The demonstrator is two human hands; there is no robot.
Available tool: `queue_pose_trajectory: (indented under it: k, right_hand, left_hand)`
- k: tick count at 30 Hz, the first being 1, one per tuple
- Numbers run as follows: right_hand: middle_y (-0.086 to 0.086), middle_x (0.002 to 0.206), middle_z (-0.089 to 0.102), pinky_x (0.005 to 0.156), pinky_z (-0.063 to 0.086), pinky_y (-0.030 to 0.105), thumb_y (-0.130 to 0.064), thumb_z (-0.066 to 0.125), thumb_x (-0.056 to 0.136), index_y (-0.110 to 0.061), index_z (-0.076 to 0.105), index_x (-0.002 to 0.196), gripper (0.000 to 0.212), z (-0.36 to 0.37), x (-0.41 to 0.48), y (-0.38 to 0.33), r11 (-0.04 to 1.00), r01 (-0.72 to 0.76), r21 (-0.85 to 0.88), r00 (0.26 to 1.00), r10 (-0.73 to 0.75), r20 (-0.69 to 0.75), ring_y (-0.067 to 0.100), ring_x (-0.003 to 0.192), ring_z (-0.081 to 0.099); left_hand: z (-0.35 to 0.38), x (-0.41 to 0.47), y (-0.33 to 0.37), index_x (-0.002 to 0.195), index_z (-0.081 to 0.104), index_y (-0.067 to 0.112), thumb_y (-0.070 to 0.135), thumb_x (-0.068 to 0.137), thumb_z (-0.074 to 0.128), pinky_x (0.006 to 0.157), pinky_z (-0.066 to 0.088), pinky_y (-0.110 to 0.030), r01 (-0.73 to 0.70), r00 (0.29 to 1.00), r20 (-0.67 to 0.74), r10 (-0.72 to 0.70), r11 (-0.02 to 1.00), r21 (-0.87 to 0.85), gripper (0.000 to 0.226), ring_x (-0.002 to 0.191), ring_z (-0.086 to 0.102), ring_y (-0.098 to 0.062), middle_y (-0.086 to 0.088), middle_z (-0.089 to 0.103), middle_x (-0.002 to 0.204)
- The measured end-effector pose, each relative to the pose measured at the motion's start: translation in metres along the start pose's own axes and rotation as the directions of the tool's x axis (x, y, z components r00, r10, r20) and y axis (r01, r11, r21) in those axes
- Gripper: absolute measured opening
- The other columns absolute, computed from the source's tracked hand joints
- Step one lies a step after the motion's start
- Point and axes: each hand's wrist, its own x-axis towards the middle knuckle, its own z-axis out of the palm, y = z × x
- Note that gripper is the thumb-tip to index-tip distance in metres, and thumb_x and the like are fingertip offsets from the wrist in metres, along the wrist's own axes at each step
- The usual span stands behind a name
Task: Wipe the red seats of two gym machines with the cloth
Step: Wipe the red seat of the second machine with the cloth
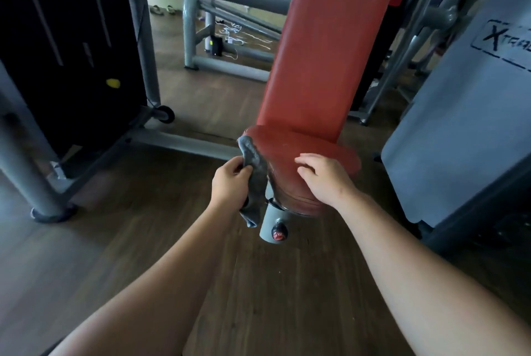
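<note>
Frame centre: left hand (230, 183) grips grey cloth (254, 164) against left edge of red seat (301, 151). Right hand (324, 176), fingers relaxed, rests on seat's near right. Red backrest (324, 48) rises behind.

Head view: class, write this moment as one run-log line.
right hand: rests on red seat | left hand: grips grey cloth at seat's left edge | task: seat wipe apparently under way
</note>
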Motion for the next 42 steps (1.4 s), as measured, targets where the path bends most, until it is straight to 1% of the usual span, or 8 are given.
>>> queue_pose_trajectory:
  k: [5, 12, 16, 23, 26, 30, 36, 42]
  right_hand:
    - [-0.008, 0.16, 0.043, 0.121, 0.016, 0.023, -0.03, 0.054, 0.104, -0.025, 0.057, 0.145, 0.042, 0.015, 0.022, 0.003, 0.999, 0.036, 0.02, 0.993, -0.038, 0.11, 0.008, 0.152, 0.031]
    - [-0.022, 0.16, 0.037, 0.121, 0.01, 0.019, -0.033, 0.051, 0.105, -0.035, 0.051, 0.149, 0.044, 0.029, 0.027, 0.013, 0.993, 0.122, 0.003, 0.979, -0.121, 0.166, -0.005, 0.152, 0.021]
    - [-0.018, 0.159, 0.04, 0.127, 0.015, 0.027, -0.029, 0.054, 0.103, -0.032, 0.053, 0.147, 0.044, 0.031, 0.028, 0.019, 0.987, 0.159, 0.021, 0.976, -0.16, 0.15, -0.001, 0.152, 0.026]
    - [-0.019, 0.158, 0.043, 0.127, 0.022, 0.035, -0.052, 0.045, 0.092, -0.033, 0.054, 0.146, 0.058, 0.033, 0.029, 0.025, 0.979, 0.202, 0.025, 0.971, -0.204, 0.121, 0.0, 0.151, 0.029]
    - [-0.015, 0.159, 0.043, 0.127, 0.023, 0.036, -0.047, 0.046, 0.094, -0.031, 0.054, 0.147, 0.056, 0.034, 0.03, 0.025, 0.977, 0.211, 0.016, 0.969, -0.212, 0.124, 0.002, 0.151, 0.03]
    - [-0.015, 0.16, 0.041, 0.127, 0.023, 0.039, -0.043, 0.044, 0.097, -0.031, 0.052, 0.148, 0.053, 0.034, 0.031, 0.025, 0.976, 0.218, -0.011, 0.967, -0.214, 0.138, 0.004, 0.152, 0.028]
    - [-0.018, 0.161, 0.039, 0.128, 0.021, 0.036, -0.053, 0.039, 0.094, -0.034, 0.05, 0.149, 0.06, 0.035, 0.033, 0.025, 0.973, 0.228, -0.03, 0.963, -0.221, 0.153, 0.002, 0.152, 0.027]
    - [-0.016, 0.161, 0.039, 0.128, 0.021, 0.036, -0.046, 0.042, 0.096, -0.033, 0.05, 0.15, 0.056, 0.035, 0.033, 0.025, 0.971, 0.236, -0.044, 0.962, -0.227, 0.152, 0.003, 0.152, 0.027]
  left_hand:
    - [0.011, 0.006, -0.035, 0.086, 0.074, 0.03, 0.013, 0.097, 0.06, 0.09, 0.059, -0.043, 0.123, 0.983, -0.098, -0.157, 0.95, -0.287, 0.025, 0.092, 0.074, -0.018, 0.004, 0.078, 0.088]
    - [0.04, 0.004, -0.072, 0.09, 0.078, 0.021, 0.01, 0.097, 0.056, 0.096, 0.059, -0.052, 0.205, 0.945, -0.078, -0.317, 0.761, -0.616, 0.025, 0.1, 0.075, -0.03, -0.006, 0.08, 0.095]
    - [0.054, -0.006, -0.069, 0.103, 0.078, 0.016, 0.013, 0.101, 0.054, 0.1, 0.057, -0.054, 0.219, 0.954, 0.018, -0.299, 0.656, -0.722, 0.024, 0.106, 0.075, -0.031, -0.009, 0.079, 0.106]
    - [0.087, -0.029, -0.049, 0.119, 0.071, 0.012, 0.021, 0.109, 0.045, 0.11, 0.049, -0.056, 0.169, 0.975, 0.058, -0.214, 0.55, -0.818, 0.03, 0.119, 0.069, -0.032, -0.013, 0.075, 0.12]
    - [0.103, -0.048, -0.042, 0.116, 0.065, 0.013, 0.027, 0.107, 0.044, 0.106, 0.047, -0.062, 0.029, 0.989, -0.074, -0.128, 0.657, -0.753, 0.027, 0.118, 0.063, -0.036, -0.012, 0.069, 0.12]
    - [0.107, -0.059, -0.04, 0.114, 0.064, 0.02, 0.032, 0.107, 0.041, 0.106, 0.046, -0.056, -0.105, 0.986, -0.168, 0.011, 0.823, -0.559, 0.026, 0.122, 0.059, -0.026, 0.004, 0.064, 0.119]
    - [0.101, -0.026, -0.049, 0.127, 0.064, 0.02, 0.028, 0.107, 0.039, 0.11, 0.047, -0.052, -0.054, 0.995, -0.099, -0.013, 0.767, -0.64, 0.032, 0.125, 0.062, -0.02, 0.003, 0.069, 0.126]
    - [0.115, -0.064, -0.049, 0.107, 0.061, 0.015, 0.032, 0.107, 0.04, 0.1, 0.048, -0.055, -0.07, 0.988, -0.152, -0.025, 0.805, -0.589, 0.026, 0.108, 0.061, -0.022, 0.001, 0.064, 0.108]
